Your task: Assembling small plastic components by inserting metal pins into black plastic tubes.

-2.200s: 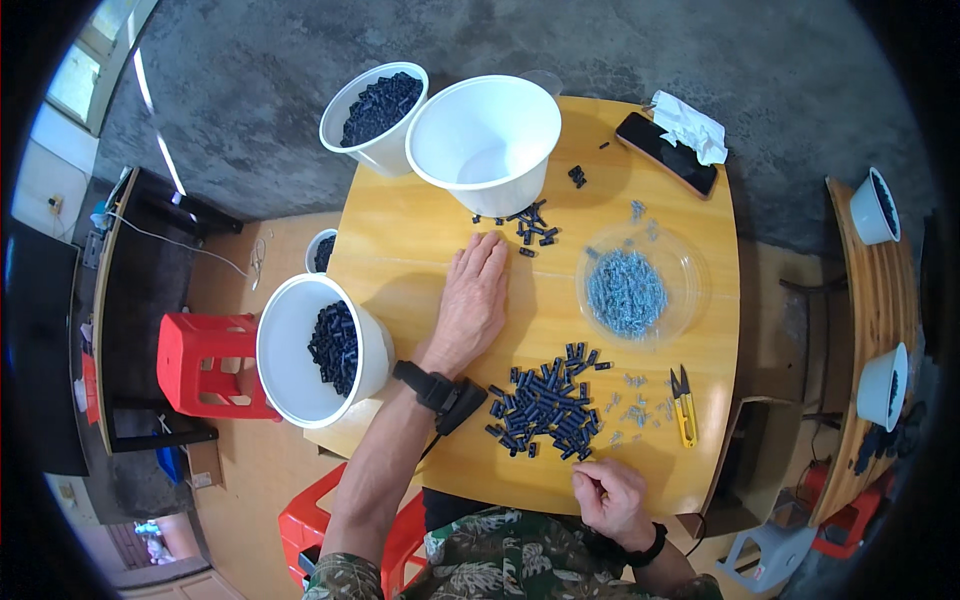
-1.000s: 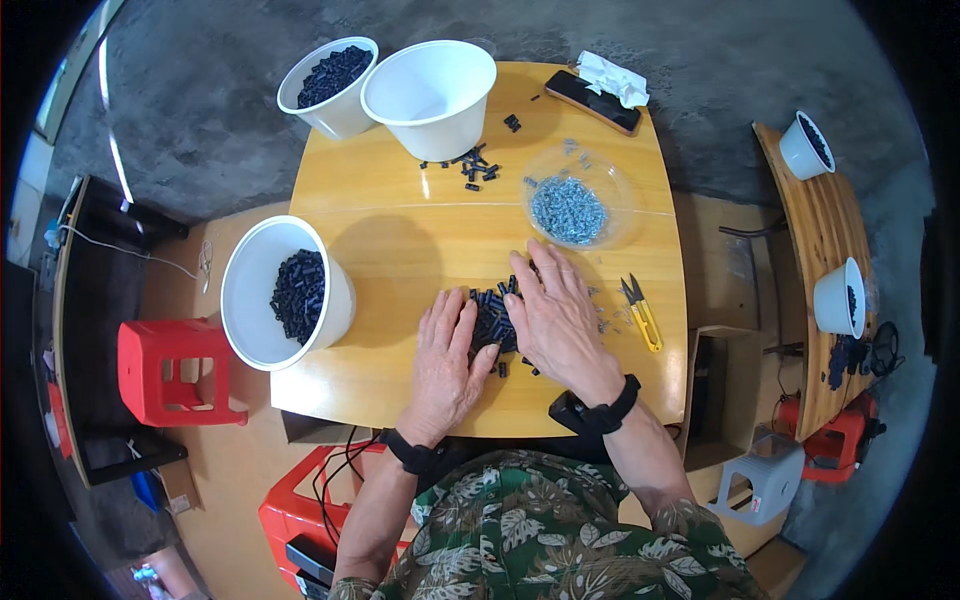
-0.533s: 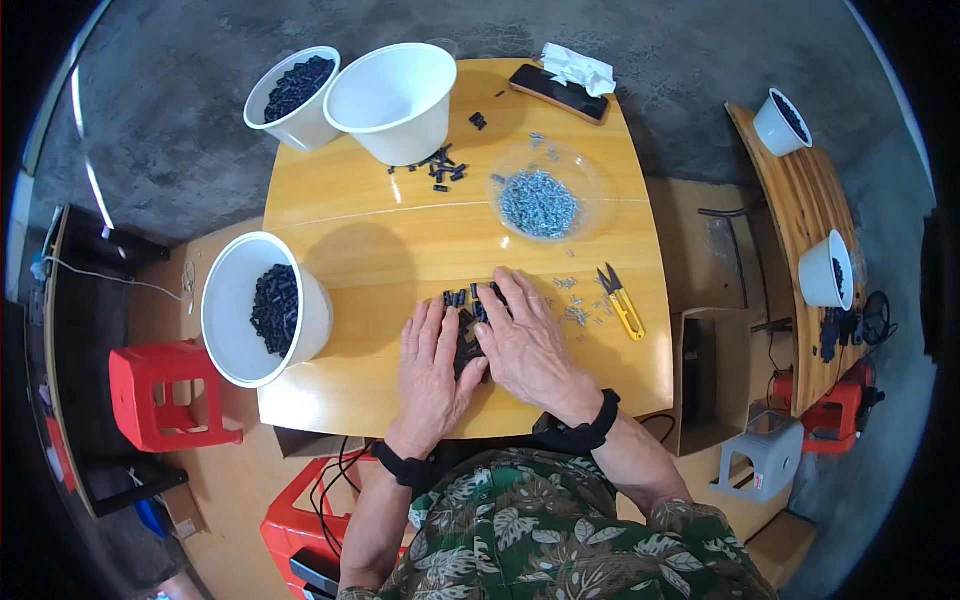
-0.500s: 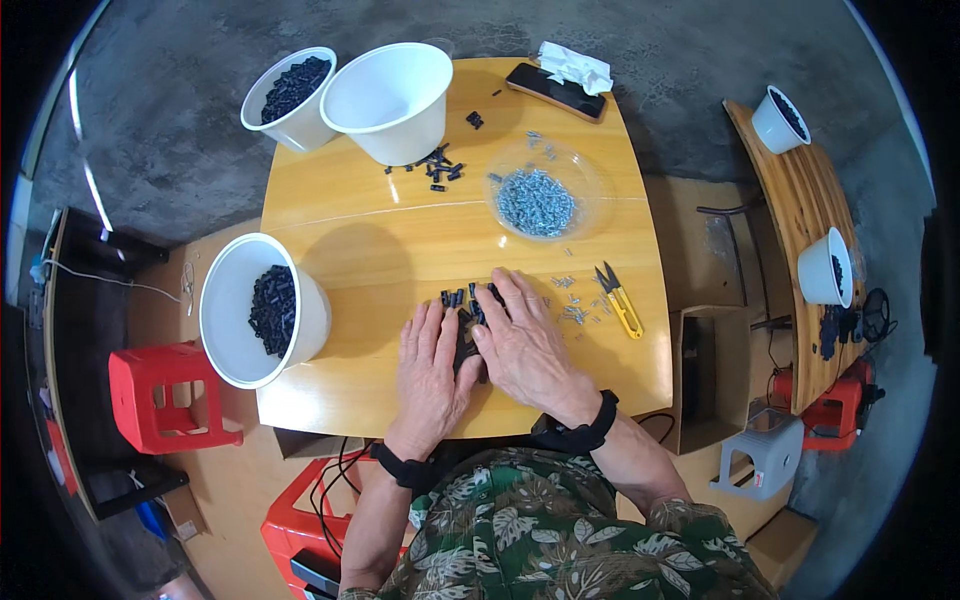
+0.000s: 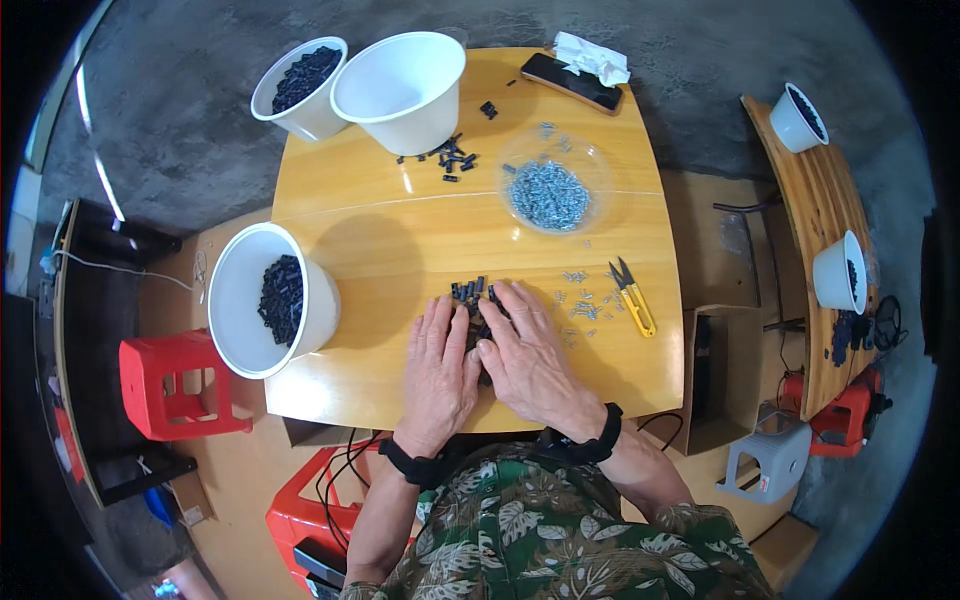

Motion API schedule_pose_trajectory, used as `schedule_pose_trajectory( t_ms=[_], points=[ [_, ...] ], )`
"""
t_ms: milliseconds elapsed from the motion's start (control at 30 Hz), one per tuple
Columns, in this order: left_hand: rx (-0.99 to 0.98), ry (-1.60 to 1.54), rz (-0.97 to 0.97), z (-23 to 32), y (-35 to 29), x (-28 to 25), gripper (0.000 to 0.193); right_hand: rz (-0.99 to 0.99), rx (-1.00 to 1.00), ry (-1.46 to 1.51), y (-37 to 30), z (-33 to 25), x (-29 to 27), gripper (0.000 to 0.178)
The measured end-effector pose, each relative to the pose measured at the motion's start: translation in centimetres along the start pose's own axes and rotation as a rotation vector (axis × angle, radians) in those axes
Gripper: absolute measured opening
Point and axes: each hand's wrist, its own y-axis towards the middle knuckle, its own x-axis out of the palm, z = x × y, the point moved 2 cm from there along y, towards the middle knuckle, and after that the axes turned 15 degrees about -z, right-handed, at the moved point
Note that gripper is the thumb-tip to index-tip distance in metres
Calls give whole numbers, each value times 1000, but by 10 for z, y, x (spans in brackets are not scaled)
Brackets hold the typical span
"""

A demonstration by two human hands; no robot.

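Note:
My left hand [image 5: 438,365] and my right hand [image 5: 527,358] lie flat, side by side, on the near part of the yellow wooden table [image 5: 380,220]. Between and under them is a pile of small black plastic parts [image 5: 472,296], mostly covered; a few show past my fingertips. Fingers are spread and pressed on the pile, not closed around anything. Each wrist wears a black band.
A white bucket of black parts [image 5: 265,298] stands at the left edge. Two more white buckets [image 5: 400,78] sit at the far side, one with black parts [image 5: 300,80]. A clear dish of small metal pieces [image 5: 548,193], yellow snips [image 5: 633,299], a phone [image 5: 571,82], red stools [image 5: 165,385].
My left hand came back from the far side of the table; both hands closed in over the black parts pile and gathered it into a tighter heap near the front edge.

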Motion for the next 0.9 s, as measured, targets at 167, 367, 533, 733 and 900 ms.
schedule_pose_trajectory(
  t_ms=[167, 367, 533, 733, 900],
  points=[
    [-7, -49, 49, 0, -5, -4, 47, -3, 7, -23, -1, -1, -4, 46],
    [-46, -239, 81, 0, -13, -7, 44, -14, 0, -48, -3, -2, -7, 44],
    [-83, -494, 153, -6, -21, -8, 40, 11, 28, 15, -8, -1, -17, 40],
    [-212, -551, 227, -8, -38, -19, 40, 277, 59, 101, -54, 8, -62, 30],
    [-246, -565, 250, -6, -55, -14, 40, 215, 262, 203, -101, 23, -61, 17]
  ],
)
